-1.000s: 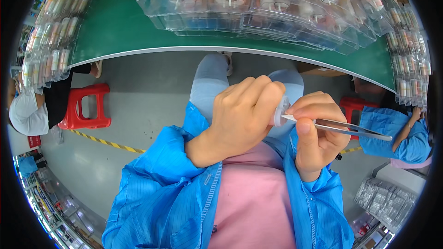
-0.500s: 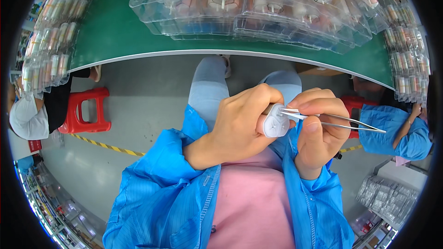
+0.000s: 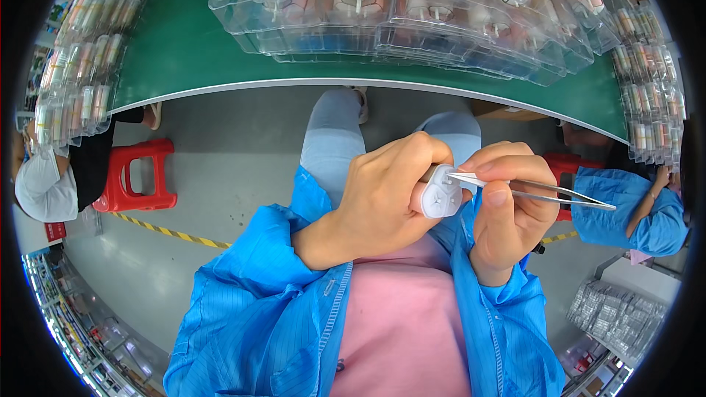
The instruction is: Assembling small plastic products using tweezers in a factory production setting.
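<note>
Left hand: the left hand (image 3: 386, 202), at centre frame, is clenched around a small white cap-like part (image 3: 439, 193), its round end with a star-shaped mark facing the camera.
Right hand: the right hand (image 3: 509, 217), just right of centre, pinches metal tweezers (image 3: 537, 192); the tips touch the white part's upper edge.
Clothing: blue jacket sleeves (image 3: 250, 287) over a pink top (image 3: 401, 323), lower centre.
Packages: clear plastic trays (image 3: 412, 7) of pinkish tubes with white caps lie stacked on the green worktop (image 3: 184, 51) along the top; more trays curve down the left and right edges.
Surroundings: a red stool (image 3: 140, 176) at left; a person's blue sleeve (image 3: 625, 206) at right.
Change: the white part's end now faces the camera more squarely than half a second ago; the trays sit slightly higher in frame.
</note>
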A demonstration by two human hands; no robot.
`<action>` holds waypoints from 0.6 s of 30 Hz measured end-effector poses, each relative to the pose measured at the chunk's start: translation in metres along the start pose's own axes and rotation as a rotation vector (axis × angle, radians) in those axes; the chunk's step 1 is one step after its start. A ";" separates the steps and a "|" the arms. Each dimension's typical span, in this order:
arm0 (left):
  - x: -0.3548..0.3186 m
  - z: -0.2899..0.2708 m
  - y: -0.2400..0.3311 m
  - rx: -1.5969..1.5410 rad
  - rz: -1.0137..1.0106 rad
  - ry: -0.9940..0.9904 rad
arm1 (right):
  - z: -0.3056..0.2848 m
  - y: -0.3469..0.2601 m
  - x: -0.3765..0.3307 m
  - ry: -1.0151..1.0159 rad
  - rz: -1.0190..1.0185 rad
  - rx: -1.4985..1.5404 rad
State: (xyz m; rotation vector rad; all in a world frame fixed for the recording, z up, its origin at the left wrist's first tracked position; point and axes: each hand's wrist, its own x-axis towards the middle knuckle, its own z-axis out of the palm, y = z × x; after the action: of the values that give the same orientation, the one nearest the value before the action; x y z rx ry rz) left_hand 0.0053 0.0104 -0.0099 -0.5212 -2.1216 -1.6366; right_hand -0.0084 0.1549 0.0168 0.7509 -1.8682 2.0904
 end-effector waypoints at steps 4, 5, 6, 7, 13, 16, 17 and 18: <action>0.001 0.002 -0.004 -0.020 0.066 0.021 | 0.001 0.001 -0.001 0.017 0.013 0.007; 0.001 0.001 -0.003 -0.022 0.038 0.010 | 0.001 0.001 -0.001 0.022 0.021 0.022; 0.001 0.000 0.000 -0.024 0.009 -0.002 | 0.001 0.001 -0.002 0.027 0.030 0.037; 0.001 -0.001 0.001 -0.025 -0.019 -0.013 | 0.000 0.001 -0.002 0.021 0.033 0.045; 0.003 0.001 -0.001 -0.007 0.001 0.008 | 0.001 0.001 -0.003 0.047 0.023 0.086; 0.003 -0.001 0.001 -0.001 -0.029 -0.016 | 0.002 -0.001 -0.002 0.054 0.015 0.065; 0.003 0.000 0.000 -0.005 0.002 -0.008 | 0.000 0.000 -0.002 0.044 0.014 0.051; 0.003 0.000 -0.002 -0.008 0.033 0.000 | 0.000 0.001 -0.002 0.035 0.014 0.038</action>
State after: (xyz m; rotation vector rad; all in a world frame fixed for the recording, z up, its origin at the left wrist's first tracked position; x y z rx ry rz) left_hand 0.0013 0.0101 -0.0097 -0.5551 -2.0961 -1.6280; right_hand -0.0068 0.1554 0.0151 0.7072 -1.8263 2.1388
